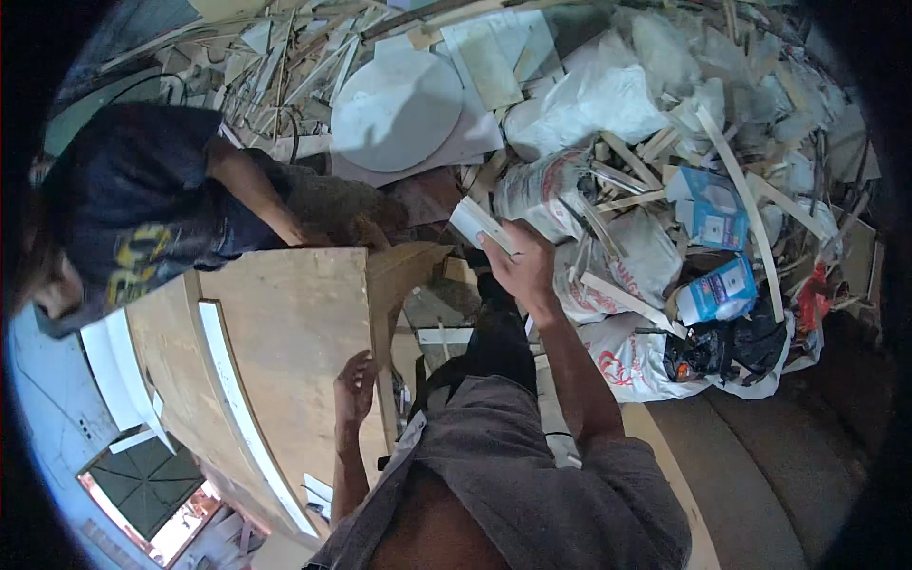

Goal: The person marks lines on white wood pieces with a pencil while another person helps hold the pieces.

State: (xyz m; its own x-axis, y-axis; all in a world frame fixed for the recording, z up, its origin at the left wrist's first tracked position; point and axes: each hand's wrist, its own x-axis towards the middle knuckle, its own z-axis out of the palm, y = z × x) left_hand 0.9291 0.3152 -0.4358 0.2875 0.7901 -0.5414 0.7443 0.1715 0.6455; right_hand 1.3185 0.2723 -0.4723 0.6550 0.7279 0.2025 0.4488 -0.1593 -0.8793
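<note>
My right hand (522, 269) is closed round a short white board piece (478, 224) and holds it up past the far right corner of the plywood workbench (285, 294). Over the bench's right edge, my left hand (355, 382) is empty, its fingers loosely bent and apart. A long white strip (237, 399) lies on the bench top, to the left of that hand.
At the bench's far side a person in a dark T-shirt (142, 180) leans in, one arm reaching down. Wood scraps, a round white board (397, 109), stuffed sacks (622, 266) and blue-and-white boxes (714, 290) pile up ahead and right. A brown ribbed surface (750, 465) lies at lower right.
</note>
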